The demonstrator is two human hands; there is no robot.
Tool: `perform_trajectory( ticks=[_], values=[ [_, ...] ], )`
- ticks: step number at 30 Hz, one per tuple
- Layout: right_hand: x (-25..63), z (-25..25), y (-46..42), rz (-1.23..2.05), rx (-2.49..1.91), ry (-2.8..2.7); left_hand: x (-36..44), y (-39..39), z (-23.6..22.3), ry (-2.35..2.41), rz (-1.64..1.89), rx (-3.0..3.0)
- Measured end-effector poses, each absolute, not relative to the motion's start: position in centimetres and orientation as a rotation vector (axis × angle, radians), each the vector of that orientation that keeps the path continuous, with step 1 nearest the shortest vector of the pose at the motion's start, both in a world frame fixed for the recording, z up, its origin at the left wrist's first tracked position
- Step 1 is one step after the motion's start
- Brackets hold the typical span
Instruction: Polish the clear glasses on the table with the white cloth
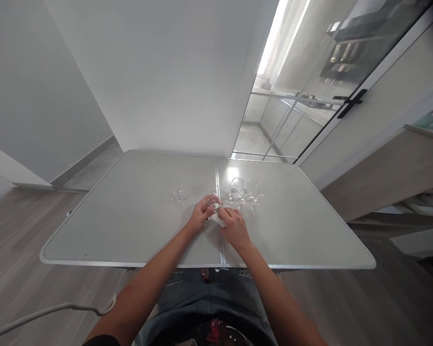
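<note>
My left hand [201, 213] is closed around a small clear glass [212, 201] over the middle of the grey folding table [130, 230]. Right beside it, my right hand [233, 226] is closed on a white cloth [218, 218], which is pressed against that glass. The two hands touch over the table's centre seam. A single clear stemmed glass [179, 194] stands upright a little to the left of my left hand. Several clear stemmed glasses [243, 191] stand in a cluster just beyond my right hand.
The table's far edge butts against a white wall [166, 72]. A glass door with a black handle [350, 103] is at the right. A wooden shelf unit [400, 168] sits close to the table's right side. A white cable [50, 312] runs across the wood floor at lower left.
</note>
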State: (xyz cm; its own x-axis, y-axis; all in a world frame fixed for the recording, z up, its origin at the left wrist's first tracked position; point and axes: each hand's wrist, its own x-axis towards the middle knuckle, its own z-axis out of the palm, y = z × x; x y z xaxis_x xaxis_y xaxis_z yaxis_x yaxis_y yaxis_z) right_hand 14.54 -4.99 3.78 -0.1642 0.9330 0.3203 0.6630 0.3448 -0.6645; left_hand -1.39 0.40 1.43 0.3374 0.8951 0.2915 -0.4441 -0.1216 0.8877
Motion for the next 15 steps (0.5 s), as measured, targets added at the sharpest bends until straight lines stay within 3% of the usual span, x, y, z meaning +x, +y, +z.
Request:
perform_trajectory(
  ticks=[5,8,11,15],
  values=[
    [15.6,3.4,-3.9,1.53,-1.053,-1.28,-1.4,0.1,1.0,0.473,1.129,1.082],
    [16.3,2.9,-3.4,1.931,-0.829,-0.906,-1.3,0.0,1.0,0.425,1.105,1.088],
    [16.3,2.4,-3.2,1.989,-0.771,-0.747,-1.3,0.0,1.1,0.424,1.121,1.075],
    [15.6,2.2,-3.3,1.778,-0.883,-0.714,-1.6,0.3,1.2,0.482,1.183,1.063]
  ],
)
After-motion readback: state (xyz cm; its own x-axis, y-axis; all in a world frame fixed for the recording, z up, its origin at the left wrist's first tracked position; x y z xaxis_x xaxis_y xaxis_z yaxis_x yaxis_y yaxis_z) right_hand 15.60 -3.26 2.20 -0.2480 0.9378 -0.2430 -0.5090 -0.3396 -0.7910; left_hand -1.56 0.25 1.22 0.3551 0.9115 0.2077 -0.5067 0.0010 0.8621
